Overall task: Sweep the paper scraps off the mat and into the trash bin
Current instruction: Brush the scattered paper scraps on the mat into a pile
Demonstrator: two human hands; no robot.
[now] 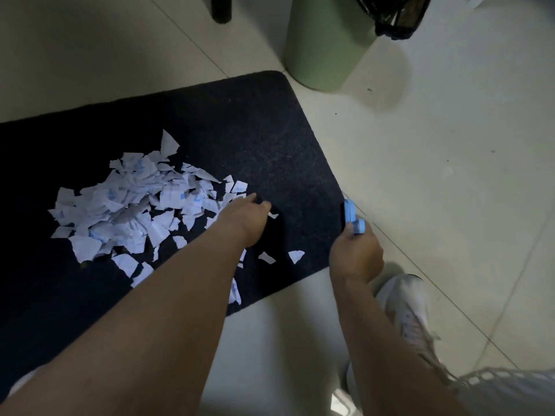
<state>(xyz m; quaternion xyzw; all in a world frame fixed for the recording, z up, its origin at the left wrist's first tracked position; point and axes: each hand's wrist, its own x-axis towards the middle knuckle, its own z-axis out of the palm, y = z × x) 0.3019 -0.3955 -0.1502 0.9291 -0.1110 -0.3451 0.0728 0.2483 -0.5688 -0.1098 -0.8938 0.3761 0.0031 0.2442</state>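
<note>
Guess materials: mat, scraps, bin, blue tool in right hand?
Mat: dark textile, short fuzzy pile, matte.
Scraps: thin white paper, torn edges, blue print.
Bin: likely plastic, smooth matte green, black bag liner.
Blue tool in right hand: probably moulded plastic, slight sheen.

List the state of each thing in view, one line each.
paper scraps: heaped on the mat, a few loose pieces near its edge
mat: flat on the floor, scraps not yet off it
trash bin: upright beyond the mat corner, black liner at its top
left hand: at the heap's edge, grip unclear
right hand: gripping the blue tool
blue tool: held at the mat's edge
</note>
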